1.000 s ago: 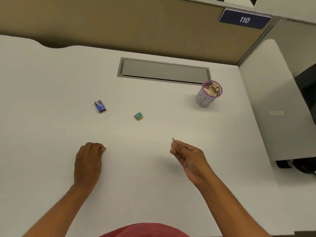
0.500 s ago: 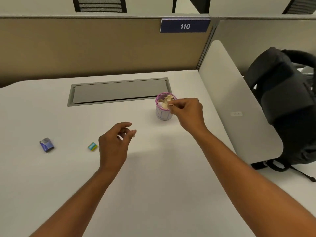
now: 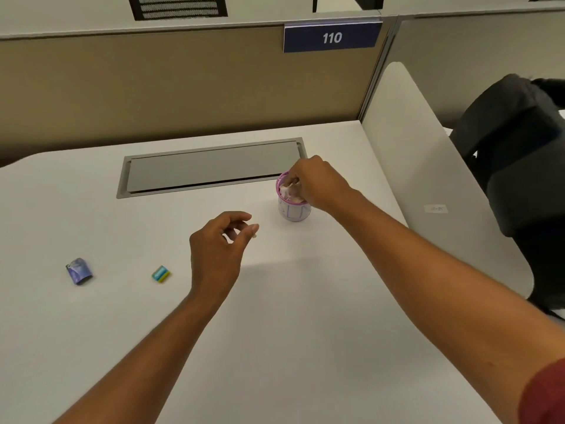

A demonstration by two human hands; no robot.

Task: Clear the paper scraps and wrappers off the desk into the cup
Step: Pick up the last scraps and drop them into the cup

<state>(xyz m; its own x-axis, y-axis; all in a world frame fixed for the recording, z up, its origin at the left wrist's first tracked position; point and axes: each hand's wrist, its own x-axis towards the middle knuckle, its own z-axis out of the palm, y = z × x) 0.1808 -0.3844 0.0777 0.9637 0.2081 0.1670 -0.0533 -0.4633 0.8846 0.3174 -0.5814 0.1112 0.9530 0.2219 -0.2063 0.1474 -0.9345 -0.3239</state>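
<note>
A small white cup [image 3: 294,209] with a pink rim stands on the white desk [image 3: 305,301], stuffed with pale paper scraps [image 3: 287,189]. My right hand [image 3: 318,182] is over its mouth, fingertips pinched on a pale paper scrap down among the others. My left hand [image 3: 218,252] hovers above the desk, left of the cup, fingers loosely curled and apart, holding nothing. A crumpled blue-purple wrapper [image 3: 79,270] lies far left. A small teal-and-yellow wrapper [image 3: 161,274] lies between it and my left hand.
A grey cable hatch [image 3: 211,166] is set into the desk behind the cup. A tan partition [image 3: 183,87] with a "110" sign [image 3: 331,37] closes the back. A white side panel [image 3: 428,179] bounds the right, with a black backpack [image 3: 526,154] beyond it.
My right hand carried the scrap from mid-desk to the cup and now dips its fingers into it. My left hand lifted off the desk and moved right. The view swung right.
</note>
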